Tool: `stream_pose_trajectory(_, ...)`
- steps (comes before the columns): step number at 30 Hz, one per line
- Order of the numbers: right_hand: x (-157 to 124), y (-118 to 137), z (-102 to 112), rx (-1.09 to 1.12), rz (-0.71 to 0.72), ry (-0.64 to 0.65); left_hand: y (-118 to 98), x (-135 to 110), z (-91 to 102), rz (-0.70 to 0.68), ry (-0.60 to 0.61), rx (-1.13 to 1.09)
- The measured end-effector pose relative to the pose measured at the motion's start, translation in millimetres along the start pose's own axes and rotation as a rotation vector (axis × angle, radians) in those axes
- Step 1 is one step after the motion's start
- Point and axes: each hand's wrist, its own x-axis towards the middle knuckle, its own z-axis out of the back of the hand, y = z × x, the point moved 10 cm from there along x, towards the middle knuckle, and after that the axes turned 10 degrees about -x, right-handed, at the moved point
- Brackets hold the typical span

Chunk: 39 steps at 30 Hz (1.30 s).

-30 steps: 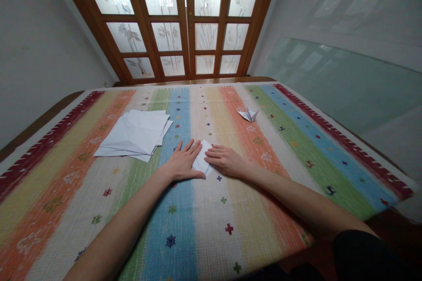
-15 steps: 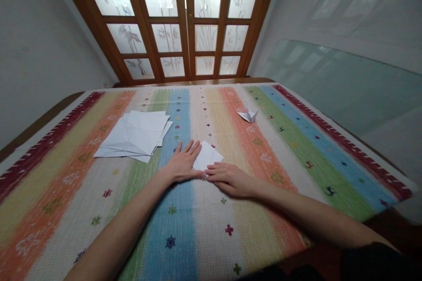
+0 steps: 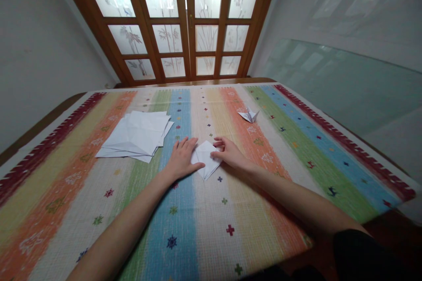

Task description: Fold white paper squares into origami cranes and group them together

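- I take the paper in the middle as the clock's centre, twelve being the side away from the worker. From eight round to ten, the brown rim of the bench (image 3: 39,127) shows beyond the striped cloth (image 3: 209,228) that covers it.
- At ten o'clock lies a loose pile of white sheets (image 3: 135,134), their edges out of line, a few corners sticking out towards two and six. It sits clear of both hands.
- At twelve, past the far edge of the bench, stands a wood-framed door (image 3: 168,37) with pale panes bearing plant designs.
- At nine, right by the paper, the left hand (image 3: 183,156) rests palm down. Its grip is open, fingers laid out towards one, thumb reaching to three over the paper.
- In the centre is the paper (image 3: 204,160), white, folded, lying on the cloth with one corner at twelve and another at six.
- At three, the right hand (image 3: 229,153) has its thumb on the paper and its fingers bent near the upper right edge. I can't tell whether that grip is pinching.
- Between one and two, well apart from the hands, sits a white folded figure (image 3: 250,115) with pointed ends.
- At four, a black sleeve (image 3: 362,254).
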Motion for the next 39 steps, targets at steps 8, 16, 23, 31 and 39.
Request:
stream_pose_trajectory(8, 5, 15, 10, 0.264, -0.065, -0.085, -4, -6, 21.1, -0.140, -0.251, -0.088)
stream_pose_trajectory(16, -37, 98, 36, -0.478, 0.646, -0.441, -13, -21, 44.6, -0.264, -0.469, -0.130)
stream_pose_trajectory(23, -48, 71, -40, -0.574, 0.683, 0.138, -21, -10, 11.2, -0.225, -0.073, -0.072)
stream_pose_trajectory(31, -12, 47, -29, -0.648, 0.596, 0.127, -32, -5, -19.5, -0.230, 0.219, 0.115)
stream_pose_trajectory(39, -1, 16, -30, -0.834, 0.536, 0.214, -31, -9, -18.8, -0.215, 0.204, 0.165)
